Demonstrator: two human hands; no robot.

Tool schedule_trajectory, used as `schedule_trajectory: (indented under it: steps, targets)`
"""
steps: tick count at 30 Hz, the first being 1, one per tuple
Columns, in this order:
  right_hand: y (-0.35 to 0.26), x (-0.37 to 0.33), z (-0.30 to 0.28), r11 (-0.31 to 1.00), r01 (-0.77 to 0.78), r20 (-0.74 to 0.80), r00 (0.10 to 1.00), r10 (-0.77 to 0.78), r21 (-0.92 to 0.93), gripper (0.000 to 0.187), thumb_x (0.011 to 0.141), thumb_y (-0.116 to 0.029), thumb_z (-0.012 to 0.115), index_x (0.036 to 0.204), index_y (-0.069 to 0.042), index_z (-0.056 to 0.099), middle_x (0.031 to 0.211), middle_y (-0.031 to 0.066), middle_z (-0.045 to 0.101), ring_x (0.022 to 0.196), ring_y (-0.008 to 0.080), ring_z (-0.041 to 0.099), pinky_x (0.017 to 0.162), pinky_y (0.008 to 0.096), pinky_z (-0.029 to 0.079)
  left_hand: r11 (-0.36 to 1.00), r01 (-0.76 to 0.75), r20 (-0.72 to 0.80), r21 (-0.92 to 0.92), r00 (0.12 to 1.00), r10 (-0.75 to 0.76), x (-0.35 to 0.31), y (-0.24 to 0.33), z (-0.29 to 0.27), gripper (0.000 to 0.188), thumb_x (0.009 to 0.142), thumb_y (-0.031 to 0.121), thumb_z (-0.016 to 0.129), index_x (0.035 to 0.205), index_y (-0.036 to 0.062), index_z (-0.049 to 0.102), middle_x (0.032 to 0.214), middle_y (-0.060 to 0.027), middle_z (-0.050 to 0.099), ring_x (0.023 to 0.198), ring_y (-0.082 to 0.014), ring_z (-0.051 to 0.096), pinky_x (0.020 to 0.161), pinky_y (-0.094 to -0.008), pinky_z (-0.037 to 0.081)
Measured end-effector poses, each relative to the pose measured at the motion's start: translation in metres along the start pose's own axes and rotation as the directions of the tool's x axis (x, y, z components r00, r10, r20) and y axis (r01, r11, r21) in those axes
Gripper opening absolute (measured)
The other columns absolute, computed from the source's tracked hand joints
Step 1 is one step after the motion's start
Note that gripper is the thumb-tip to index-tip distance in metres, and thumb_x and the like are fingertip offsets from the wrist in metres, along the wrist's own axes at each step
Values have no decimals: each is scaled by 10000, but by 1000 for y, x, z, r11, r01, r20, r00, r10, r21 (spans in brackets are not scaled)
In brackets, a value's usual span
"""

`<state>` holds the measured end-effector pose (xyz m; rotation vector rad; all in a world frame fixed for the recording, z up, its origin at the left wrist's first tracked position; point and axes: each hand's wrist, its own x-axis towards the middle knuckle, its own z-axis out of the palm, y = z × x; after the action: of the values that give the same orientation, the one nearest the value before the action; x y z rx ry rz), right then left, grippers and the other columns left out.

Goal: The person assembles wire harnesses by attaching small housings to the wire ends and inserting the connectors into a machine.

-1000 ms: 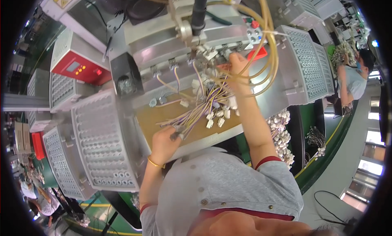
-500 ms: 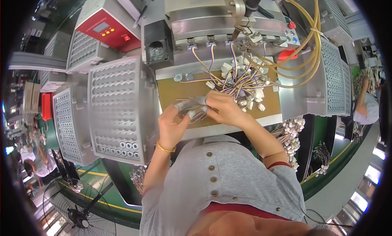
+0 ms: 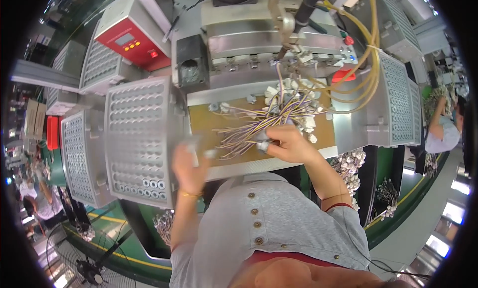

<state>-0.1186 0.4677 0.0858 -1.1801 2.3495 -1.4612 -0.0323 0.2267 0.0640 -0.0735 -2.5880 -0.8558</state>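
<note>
A bundle of thin purple, yellow and white wires (image 3: 241,132) with white plug connectors (image 3: 309,122) lies across a brown board (image 3: 201,119). My right hand (image 3: 289,142), grey covers on its thumb and fingertips, closes on the wires at the bundle's near side. My left hand (image 3: 188,171), smeared by motion, is left of the board beside a grey tray (image 3: 172,138). Its fingertips wear pale covers too; whether it holds anything cannot be made out. Small grey round pieces (image 3: 214,107) sit at wire ends near the board's far left.
The tray holds metal ring parts (image 3: 154,184) in its near rows. Behind the board stands a metal machine (image 3: 239,46) with a red button and yellow hoses (image 3: 373,64). A black box (image 3: 191,56) and a red control unit (image 3: 132,46) are at the left. More trays (image 3: 396,101) flank the right.
My hands, close together over the near side of the board before, are now apart; the left has moved left toward the tray. Several wires that ran to the machine's front have come off it.
</note>
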Motion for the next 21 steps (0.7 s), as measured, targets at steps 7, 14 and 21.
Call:
schedule_trajectory:
  steps: [7,14,21]
  targets:
    - [-4,-13,-24,916,-310,-95,935,343,254,151,713,-70,606,632,-2,498,503,29,460,468,86,420,437,242,343,471,600,-357,647,783,-508,-112,-144,-100,292,747,171,533,957,-30,558,919,-188,567,860,-332,523,751,-381,411]
    - [-5,8,-11,962,-208,-113,967,230,178,92,725,-63,604,702,-7,535,537,31,496,466,87,448,435,234,363,511,568,-246,645,788,-565,-120,-120,-102,317,707,291,613,848,8,588,871,-150,573,874,-346,497,749,-450,380]
    - [-1,13,5,977,-182,-114,974,194,107,67,713,-33,590,767,-3,564,562,35,507,480,87,477,439,226,378,627,509,-80,-591,736,-673,-22,-34,-51,317,757,39,547,1070,-7,539,993,-99,588,753,-156,583,615,-267,495]
